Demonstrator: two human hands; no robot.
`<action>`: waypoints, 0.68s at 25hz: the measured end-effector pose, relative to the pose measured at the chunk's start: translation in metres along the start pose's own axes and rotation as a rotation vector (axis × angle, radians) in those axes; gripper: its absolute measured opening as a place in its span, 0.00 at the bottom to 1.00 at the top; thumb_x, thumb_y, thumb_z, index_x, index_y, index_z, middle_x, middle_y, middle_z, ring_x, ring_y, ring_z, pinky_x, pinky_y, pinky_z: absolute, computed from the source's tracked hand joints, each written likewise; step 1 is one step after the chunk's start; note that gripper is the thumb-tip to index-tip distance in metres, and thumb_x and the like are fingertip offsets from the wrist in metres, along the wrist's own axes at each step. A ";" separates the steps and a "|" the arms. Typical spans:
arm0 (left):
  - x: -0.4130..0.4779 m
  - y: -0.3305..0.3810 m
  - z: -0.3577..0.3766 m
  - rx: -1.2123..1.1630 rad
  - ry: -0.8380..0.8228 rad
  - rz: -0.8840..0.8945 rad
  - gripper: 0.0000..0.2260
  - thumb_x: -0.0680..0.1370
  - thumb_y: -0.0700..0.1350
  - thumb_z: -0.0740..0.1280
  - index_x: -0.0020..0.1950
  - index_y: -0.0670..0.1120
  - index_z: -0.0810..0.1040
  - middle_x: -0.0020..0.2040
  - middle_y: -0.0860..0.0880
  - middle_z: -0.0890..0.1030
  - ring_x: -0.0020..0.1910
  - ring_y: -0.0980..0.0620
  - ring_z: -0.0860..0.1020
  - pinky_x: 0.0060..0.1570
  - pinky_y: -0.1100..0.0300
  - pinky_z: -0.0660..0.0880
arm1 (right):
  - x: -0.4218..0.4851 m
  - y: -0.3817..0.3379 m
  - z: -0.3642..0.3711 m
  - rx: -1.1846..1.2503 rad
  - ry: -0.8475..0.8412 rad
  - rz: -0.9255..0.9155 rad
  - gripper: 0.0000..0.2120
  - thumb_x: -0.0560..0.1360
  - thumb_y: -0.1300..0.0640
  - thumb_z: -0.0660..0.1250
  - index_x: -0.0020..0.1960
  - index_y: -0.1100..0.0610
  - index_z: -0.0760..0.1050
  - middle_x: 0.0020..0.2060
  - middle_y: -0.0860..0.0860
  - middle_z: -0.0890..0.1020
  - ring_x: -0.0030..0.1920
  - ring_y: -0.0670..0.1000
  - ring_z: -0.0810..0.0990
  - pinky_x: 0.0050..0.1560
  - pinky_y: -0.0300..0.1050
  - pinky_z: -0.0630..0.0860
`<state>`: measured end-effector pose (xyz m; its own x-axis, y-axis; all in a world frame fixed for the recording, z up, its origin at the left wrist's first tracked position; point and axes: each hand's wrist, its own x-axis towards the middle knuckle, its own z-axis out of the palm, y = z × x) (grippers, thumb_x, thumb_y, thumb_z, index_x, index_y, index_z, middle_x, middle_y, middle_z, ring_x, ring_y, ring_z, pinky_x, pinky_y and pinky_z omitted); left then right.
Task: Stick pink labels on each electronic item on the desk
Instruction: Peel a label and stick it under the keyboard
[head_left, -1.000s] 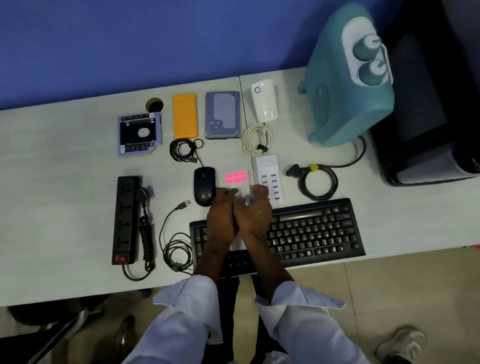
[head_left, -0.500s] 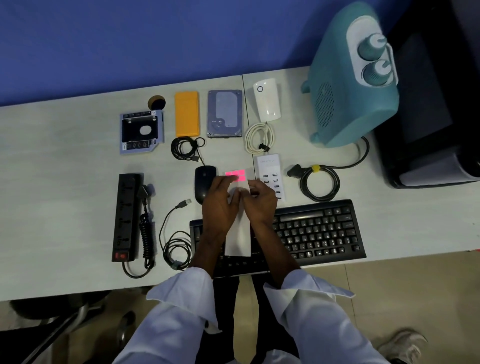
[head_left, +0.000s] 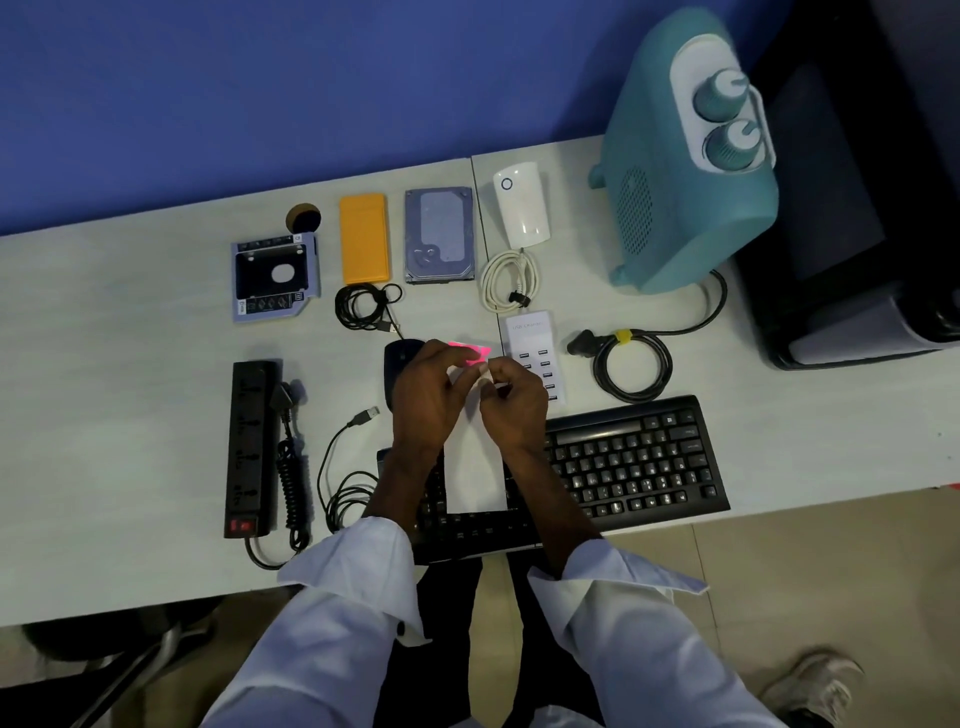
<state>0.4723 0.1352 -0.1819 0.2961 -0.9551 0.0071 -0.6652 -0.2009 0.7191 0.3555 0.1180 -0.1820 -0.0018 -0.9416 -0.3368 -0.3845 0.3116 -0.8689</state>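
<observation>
Both hands meet above the keyboard (head_left: 634, 457): left hand (head_left: 434, 397) and right hand (head_left: 511, 408), fingers curled, pinch the white label sheet (head_left: 475, 467) near its pink labels (head_left: 475, 352).

Left grip (head_left: 431, 400) beside right grip (head_left: 515, 410), curled

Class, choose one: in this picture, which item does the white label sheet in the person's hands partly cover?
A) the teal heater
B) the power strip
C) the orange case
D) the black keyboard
D: the white label sheet, pinched by the left hand and the right hand, overlaps the left part of the black keyboard.
</observation>
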 end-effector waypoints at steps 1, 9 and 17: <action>0.001 0.001 -0.001 -0.004 -0.013 0.002 0.07 0.77 0.49 0.71 0.52 0.49 0.85 0.49 0.53 0.83 0.46 0.57 0.80 0.47 0.67 0.74 | 0.000 0.000 0.000 -0.001 -0.004 -0.010 0.10 0.72 0.67 0.66 0.45 0.55 0.82 0.39 0.46 0.85 0.37 0.43 0.80 0.40 0.34 0.74; 0.006 0.004 -0.009 -0.086 0.103 -0.105 0.06 0.80 0.46 0.69 0.48 0.47 0.85 0.41 0.51 0.85 0.38 0.56 0.82 0.43 0.60 0.78 | 0.004 -0.004 0.001 0.025 0.044 0.097 0.10 0.72 0.66 0.70 0.53 0.59 0.80 0.45 0.51 0.85 0.42 0.47 0.80 0.46 0.35 0.76; -0.009 0.029 0.000 -0.463 -0.036 -0.221 0.03 0.78 0.39 0.71 0.47 0.42 0.84 0.43 0.49 0.86 0.35 0.52 0.82 0.32 0.66 0.75 | 0.000 -0.006 -0.024 0.370 0.020 0.271 0.10 0.78 0.55 0.68 0.46 0.61 0.82 0.37 0.54 0.85 0.36 0.52 0.82 0.37 0.46 0.78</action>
<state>0.4505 0.1377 -0.1613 0.3660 -0.9093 -0.1983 -0.2131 -0.2893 0.9332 0.3354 0.1129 -0.1684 -0.0766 -0.8207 -0.5662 -0.0124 0.5686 -0.8225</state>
